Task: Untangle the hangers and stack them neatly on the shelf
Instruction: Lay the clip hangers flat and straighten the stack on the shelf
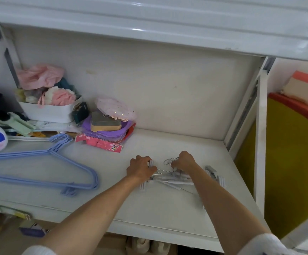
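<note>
A tangle of clip hangers [175,178] lay on the shelf [167,208], right of centre. The left hand [141,170] rested on its left end, the right hand [183,162] on its hooks behind. A stack of hangers [44,170] lay well apart to the left. A basket [50,111] stood behind that stack, in the back left corner.

white bin [52,112] of puffs | purple basket [109,132] | pink packet [101,144]

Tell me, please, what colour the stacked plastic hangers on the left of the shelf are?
Light blue stacked plastic hangers, clearest in the head view.
</note>
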